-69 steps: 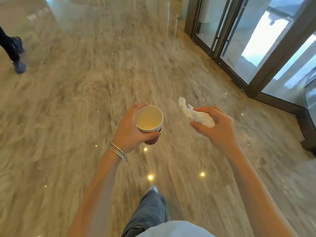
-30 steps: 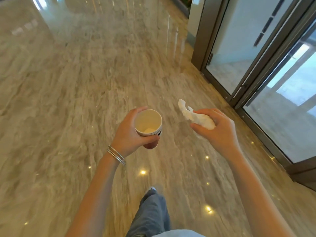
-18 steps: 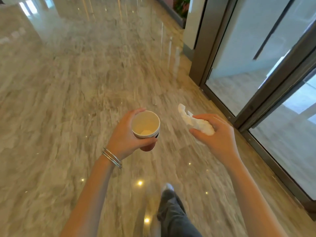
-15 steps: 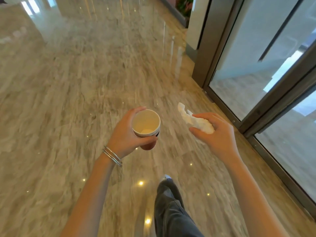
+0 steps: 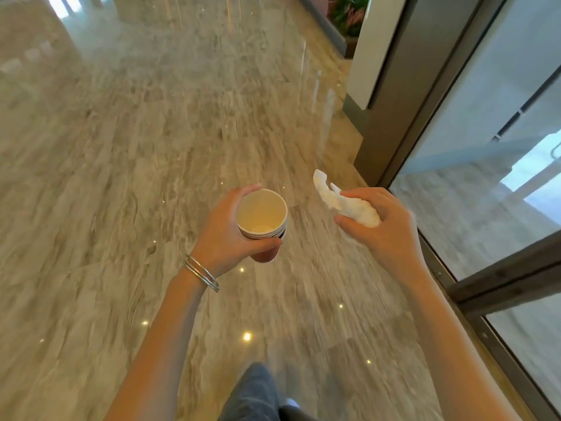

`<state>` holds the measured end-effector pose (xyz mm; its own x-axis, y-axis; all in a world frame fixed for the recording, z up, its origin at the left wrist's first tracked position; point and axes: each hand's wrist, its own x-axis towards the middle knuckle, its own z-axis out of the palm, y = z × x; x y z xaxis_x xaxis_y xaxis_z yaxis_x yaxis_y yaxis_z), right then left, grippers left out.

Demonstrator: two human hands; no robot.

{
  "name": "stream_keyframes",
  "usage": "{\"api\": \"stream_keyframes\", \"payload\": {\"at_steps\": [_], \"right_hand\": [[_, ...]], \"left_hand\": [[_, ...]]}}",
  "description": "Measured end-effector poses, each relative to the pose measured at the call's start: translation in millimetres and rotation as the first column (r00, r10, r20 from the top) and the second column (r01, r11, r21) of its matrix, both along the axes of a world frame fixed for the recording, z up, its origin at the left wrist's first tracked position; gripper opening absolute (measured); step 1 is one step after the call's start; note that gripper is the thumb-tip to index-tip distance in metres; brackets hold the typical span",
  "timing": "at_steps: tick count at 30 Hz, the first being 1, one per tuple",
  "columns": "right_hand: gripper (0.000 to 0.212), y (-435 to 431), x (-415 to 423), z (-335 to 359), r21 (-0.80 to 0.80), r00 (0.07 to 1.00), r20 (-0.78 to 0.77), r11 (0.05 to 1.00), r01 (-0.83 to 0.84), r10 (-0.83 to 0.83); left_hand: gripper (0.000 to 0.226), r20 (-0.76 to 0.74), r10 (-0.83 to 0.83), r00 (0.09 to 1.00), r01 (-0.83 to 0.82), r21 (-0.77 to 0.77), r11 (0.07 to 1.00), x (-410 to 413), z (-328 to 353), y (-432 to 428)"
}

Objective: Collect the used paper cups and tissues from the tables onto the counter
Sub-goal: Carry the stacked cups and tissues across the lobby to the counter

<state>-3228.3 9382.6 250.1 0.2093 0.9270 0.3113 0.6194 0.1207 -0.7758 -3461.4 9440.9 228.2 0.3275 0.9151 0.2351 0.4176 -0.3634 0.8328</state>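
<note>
Now left hand (image 5: 224, 235) grips stacked cups (image 5: 262, 220); right hand (image 5: 382, 229) pinches tissue (image 5: 349, 205)

The polished beige marble floor (image 5: 136, 177) extends open to the left and far ahead. The right side is closed off by dark metal-framed glass door panels (image 5: 485, 192), running from near right up to a white wall panel (image 5: 373, 56). A green potted plant (image 5: 349, 13) stands at the far right. An open gap separates the stacked paper cups (image 5: 262, 214) in the left hand (image 5: 224, 235) from the crumpled white tissue (image 5: 349, 205) in the right hand (image 5: 385, 232), which is near the door frame.
</note>
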Motion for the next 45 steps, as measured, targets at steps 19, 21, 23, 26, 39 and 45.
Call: {"api": "stream_keyframes", "payload": {"at_steps": [19, 21, 23, 26, 39, 45], "right_hand": [[0.032, 472, 37, 28, 0.062, 0.991, 0.015, 0.989, 0.132, -0.133], [0.033, 514, 46, 28, 0.052, 0.989, 0.020, 0.988, 0.142, -0.143], [0.033, 556, 57, 27, 0.043, 0.988, 0.021, 0.988, 0.151, -0.152], [0.033, 622, 74, 21, 0.042, 0.989, -0.019, 0.988, 0.148, -0.147], [0.033, 923, 163, 45, 0.033, 0.994, -0.035, 0.994, 0.104, -0.103], [0.034, 1040, 191, 30, 0.015, 0.994, -0.032, 0.995, 0.103, -0.103]], "left_hand": [[0.089, -0.070, -0.111, 0.991, 0.115, 0.054, 0.992, 47, 39, 511], [0.089, -0.077, -0.120, 0.990, 0.124, 0.052, 0.991, 56, 40, 555], [0.089, -0.069, -0.133, 0.989, 0.137, 0.054, 0.989, 66, 39, 600], [0.088, -0.041, -0.145, 0.989, 0.148, 0.057, 0.987, 84, 34, 664], [0.086, -0.084, -0.097, 0.992, 0.105, 0.095, 0.990, 174, 54, 947], [0.084, -0.091, -0.120, 0.989, 0.126, 0.056, 0.991, 199, 40, 1067]]}}
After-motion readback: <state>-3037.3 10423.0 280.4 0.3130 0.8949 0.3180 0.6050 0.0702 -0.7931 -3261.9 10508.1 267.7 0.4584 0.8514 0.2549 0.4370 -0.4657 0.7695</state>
